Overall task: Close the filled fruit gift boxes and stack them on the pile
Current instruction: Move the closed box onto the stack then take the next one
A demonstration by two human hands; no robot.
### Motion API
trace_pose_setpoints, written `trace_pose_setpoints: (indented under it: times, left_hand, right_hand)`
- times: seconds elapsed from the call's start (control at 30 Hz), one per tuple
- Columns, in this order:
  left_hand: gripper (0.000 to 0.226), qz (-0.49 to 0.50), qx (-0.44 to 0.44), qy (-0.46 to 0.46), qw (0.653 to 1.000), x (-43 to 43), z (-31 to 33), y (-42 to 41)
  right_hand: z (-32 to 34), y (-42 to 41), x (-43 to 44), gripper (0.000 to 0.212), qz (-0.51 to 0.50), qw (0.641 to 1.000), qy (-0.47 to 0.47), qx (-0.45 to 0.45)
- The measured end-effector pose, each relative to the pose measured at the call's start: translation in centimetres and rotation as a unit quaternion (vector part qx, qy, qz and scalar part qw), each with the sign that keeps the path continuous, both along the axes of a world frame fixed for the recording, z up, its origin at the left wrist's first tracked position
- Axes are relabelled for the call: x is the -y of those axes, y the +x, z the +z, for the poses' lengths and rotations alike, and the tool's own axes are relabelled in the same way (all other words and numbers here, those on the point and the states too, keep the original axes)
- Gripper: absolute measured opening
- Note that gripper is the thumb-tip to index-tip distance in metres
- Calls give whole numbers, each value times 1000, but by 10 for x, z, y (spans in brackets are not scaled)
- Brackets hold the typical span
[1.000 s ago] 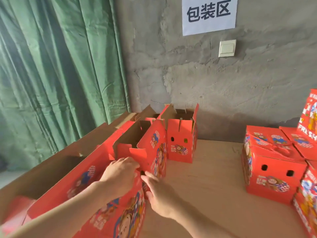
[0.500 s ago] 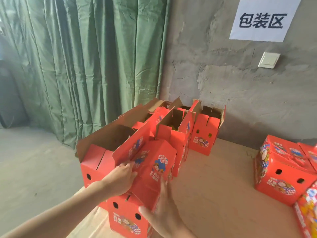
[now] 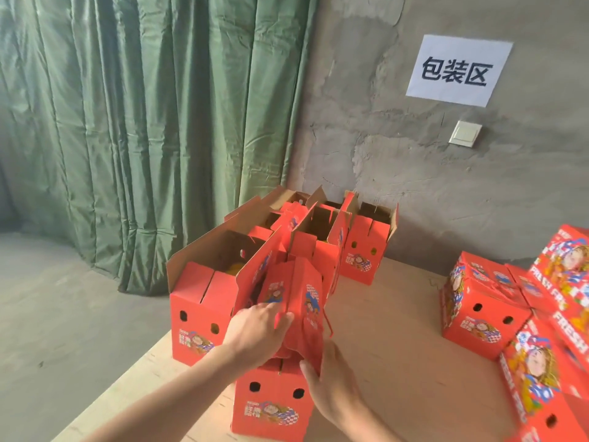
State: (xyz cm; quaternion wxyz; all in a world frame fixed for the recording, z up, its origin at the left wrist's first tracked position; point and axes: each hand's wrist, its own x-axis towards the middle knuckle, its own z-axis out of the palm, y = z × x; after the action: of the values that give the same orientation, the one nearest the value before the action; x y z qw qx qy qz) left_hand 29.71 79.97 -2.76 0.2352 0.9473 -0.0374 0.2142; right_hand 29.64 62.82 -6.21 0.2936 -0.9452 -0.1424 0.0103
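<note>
While both hands close its roof, the nearest gift box (image 3: 271, 406) stands at the near edge of the table (image 3: 398, 362), just in front of the open boxes (image 3: 197, 301) and well apart from the pile of closed boxes (image 3: 478, 307) at right. Left hand (image 3: 255, 333): fingers curled over the top flaps (image 3: 296, 301), holding them inward. Right hand (image 3: 331, 384): fingers fairly straight, pressed vs. the right flap from below, gripping nothing. Handling (judged, not seen): corrugated card, stiff along panels but easily creased at folds; filled w/ fruit, so prob. heavy for its size and bruise-prone. Best hold approx. low on both side walls or under the base; the ridge handle only once flaps lock. Vent holes are weak spots, avoid them. Surface: pale plywood, flat, likely lets a box slide. Room: rough grey plaster wall (image 3: 414, 186) w/ a paper sign (image 3: 459, 70) and a light switch (image 3: 466, 134); green curtain (image 3: 143, 122) at left, hanging to a concrete floor (image 3: 47, 314).
</note>
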Motion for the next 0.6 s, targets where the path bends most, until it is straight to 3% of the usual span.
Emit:
trace_pose_setpoints:
  times: [0.1, 0.13, 0.2, 0.23, 0.3, 0.33, 0.4, 0.43, 0.5, 0.53, 0.6]
  left_hand:
    - [39, 64, 162, -17, 984, -25, 18, 19]
    - [51, 101, 138, -25, 985, -36, 25, 27]
    - [74, 152, -44, -41, 987, -56, 36, 49]
    - [75, 151, -139, -40, 978, -62, 38, 58]
    - [48, 121, -241, -17, 963, -70, 36, 67]
    - [35, 112, -236, 14, 965, -74, 33, 68]
    - [31, 100, -191, 71, 974, -84, 23, 71]
    - [34, 88, -180, 62, 978, -89, 18, 71]
    - [36, 59, -186, -60, 979, -96, 13, 71]
    - [30, 51, -189, -118, 974, -98, 10, 73]
    - [10, 53, -170, -132, 975, -93, 5, 74]
  right_hand:
    - [1, -4, -7, 65, -28, 999, -1, -15]
    - [2, -5, -12, 65, -31, 999, -1, -12]
    - [2, 0, -24, 70, -41, 998, -53, 10]
    - [1, 5, -30, 72, -58, 994, -86, 20]
    - [0, 14, -41, 74, -88, 988, -120, 26]
    - [-2, 17, -44, 74, -93, 988, -124, 23]
    - [-2, 21, -50, 74, -98, 989, -112, 14]
    - [-3, 23, -50, 74, -102, 990, -100, 11]
    - [-5, 30, -53, 73, -114, 989, -95, 2]
    - [-5, 34, -56, 73, -117, 988, -102, -3]
    - [-4, 43, -59, 73, -124, 986, -109, -19]
